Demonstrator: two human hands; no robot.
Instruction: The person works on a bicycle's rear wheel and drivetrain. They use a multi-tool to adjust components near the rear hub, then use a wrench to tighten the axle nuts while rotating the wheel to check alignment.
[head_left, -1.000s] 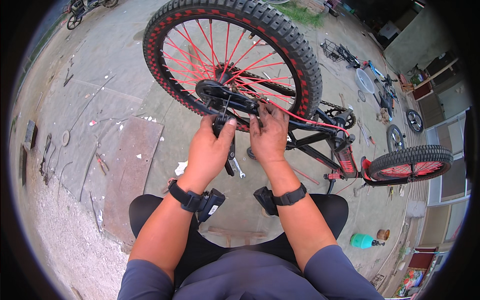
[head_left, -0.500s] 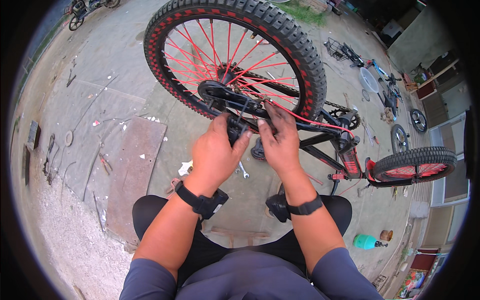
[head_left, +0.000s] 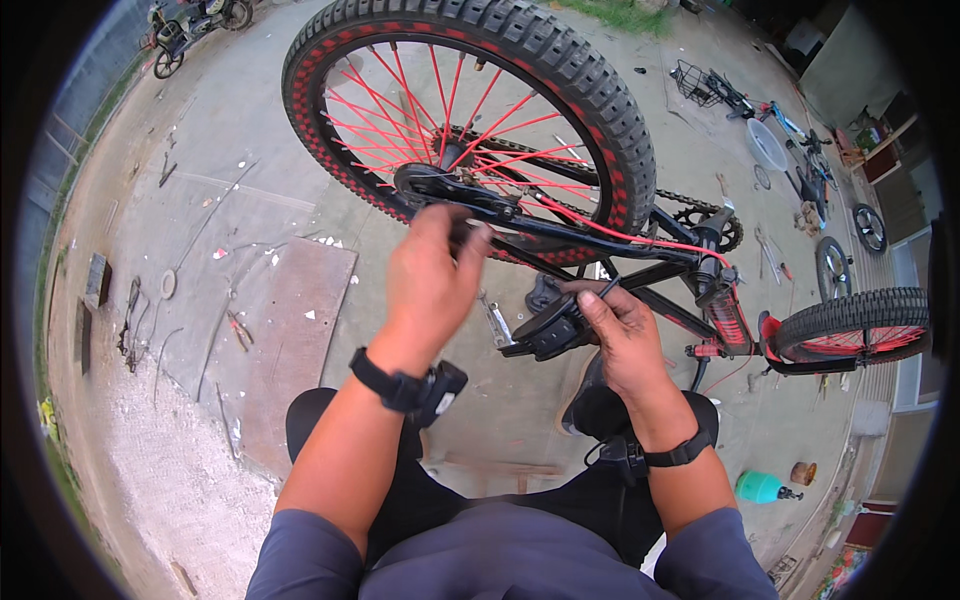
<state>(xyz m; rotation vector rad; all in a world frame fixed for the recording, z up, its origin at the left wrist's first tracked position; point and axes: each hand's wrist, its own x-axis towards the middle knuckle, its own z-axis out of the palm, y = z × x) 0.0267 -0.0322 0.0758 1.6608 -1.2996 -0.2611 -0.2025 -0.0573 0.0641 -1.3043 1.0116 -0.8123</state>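
Note:
A bicycle stands upside down before me, its rear wheel (head_left: 610,130) with black knobby tyre and red spokes upright at the centre. My right hand (head_left: 632,335) is closed on a black rounded bike part (head_left: 550,330) with a flat arm, held below the frame tube (head_left: 650,245). My left hand (head_left: 430,280) is at the wheel's hub (head_left: 425,182), its fingers bent and smeared by motion; whether it holds anything small is hidden. Close behind the held part, a spanner (head_left: 495,320) lies on the ground.
A rusty flat sheet (head_left: 300,330) and pliers (head_left: 240,332) lie at left. The front wheel (head_left: 850,335) stands at right, near loose wheels (head_left: 832,268) and a pale basin (head_left: 766,145). A green bottle (head_left: 760,487) is at lower right.
My hands have moved apart. The black part, earlier between both hands by the hub, has come right and down in my right hand. My left hand has stayed near the hub.

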